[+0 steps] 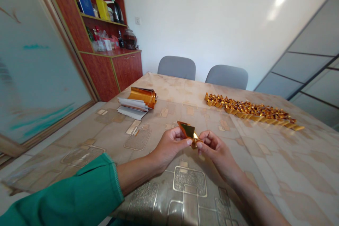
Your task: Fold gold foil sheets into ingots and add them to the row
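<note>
A sheet of shiny gold foil paper (187,130), partly folded, is held above the table in front of me. My left hand (173,143) pinches its left side between thumb and fingers. On the other side my right hand (212,144) grips the lower right end with thumb and forefinger, where the paper is curled. Farther left lies a stack of gold foil sheets (144,95), with white-backed sheets (134,107) at its near side. Rows of folded gold foil pieces (249,108) lie at the right of the table.
A patterned plastic cloth covers the table (148,183). Two grey chairs (176,67) stand at its far edge, by the white wall. At the back left is a red-brown cabinet (127,67) holding a kettle (116,11) and jars.
</note>
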`<state>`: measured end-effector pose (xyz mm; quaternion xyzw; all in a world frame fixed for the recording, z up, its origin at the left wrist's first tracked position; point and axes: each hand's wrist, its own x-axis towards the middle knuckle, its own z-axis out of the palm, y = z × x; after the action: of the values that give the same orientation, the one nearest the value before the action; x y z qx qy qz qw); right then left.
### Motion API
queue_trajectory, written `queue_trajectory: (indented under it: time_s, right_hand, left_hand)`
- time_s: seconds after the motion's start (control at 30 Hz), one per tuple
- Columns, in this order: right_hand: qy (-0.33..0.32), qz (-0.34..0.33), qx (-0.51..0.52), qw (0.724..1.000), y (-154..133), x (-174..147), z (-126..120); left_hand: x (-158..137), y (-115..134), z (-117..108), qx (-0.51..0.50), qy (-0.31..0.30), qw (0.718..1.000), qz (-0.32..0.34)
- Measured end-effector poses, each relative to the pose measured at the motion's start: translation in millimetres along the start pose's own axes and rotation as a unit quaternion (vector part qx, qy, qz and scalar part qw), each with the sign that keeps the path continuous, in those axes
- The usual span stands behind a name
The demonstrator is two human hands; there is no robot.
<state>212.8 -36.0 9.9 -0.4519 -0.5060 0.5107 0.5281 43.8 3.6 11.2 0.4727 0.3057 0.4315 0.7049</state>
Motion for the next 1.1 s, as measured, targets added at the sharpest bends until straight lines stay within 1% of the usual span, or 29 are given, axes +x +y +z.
queue_trajectory:
  time_s: [0.13,0.2,0.3,0.37,0.53,0.63,0.7,0.83,0.9,1.03,1.1]
  right_hand:
    - [0.022,-0.015,0.011,1.0,0.1,-1.6,5.5]
    - [0.024,0.005,0.007,1.0,1.1,-2.2,6.5]
    - [-0.007,0.045,-0.008,0.999,6.2,-2.6,7.3]
    - [-0.027,0.057,-0.012,0.998,11.4,-2.7,8.2]
    - [-0.013,0.023,-0.028,0.999,17.3,-3.5,8.6]
    - [-0.014,0.02,-0.033,0.999,12.0,-4.1,6.9]
    - [-0.002,0.012,-0.047,0.999,7.2,-4.2,5.5]
    - [0.023,-0.004,-0.072,0.997,2.7,-4.0,3.1]
    - [0.017,-0.002,-0.074,0.997,3.3,-4.0,2.8]
    - [-0.015,0.009,-0.066,0.998,7.6,-4.0,3.8]
    - [-0.014,0.016,-0.066,0.998,11.0,-3.6,4.3]
  left_hand:
    - [2.3,-1.6,-1.4,0.006,-0.012,1.0,-0.009]
    - [3.0,-1.8,-1.2,-0.004,-0.009,1.0,-0.005]
    - [3.4,-2.4,-0.8,-0.022,-0.002,1.0,-0.008]
    - [3.8,-4.0,-0.8,-0.023,0.0,1.0,-0.012]
    - [5.1,-8.3,-1.7,-0.007,0.005,1.0,-0.011]
    - [5.0,-6.9,-2.1,-0.018,-0.007,1.0,-0.003]
    - [4.7,-5.3,-2.2,-0.023,-0.014,1.0,0.002]
    - [5.1,-4.0,-2.0,-0.018,-0.009,1.0,-0.005]
    - [5.9,-3.9,-2.0,-0.019,-0.009,1.0,-0.009]
    - [6.1,-4.9,-2.6,-0.015,-0.018,1.0,-0.014]
    - [4.9,-7.1,-2.5,-0.005,-0.015,1.0,-0.024]
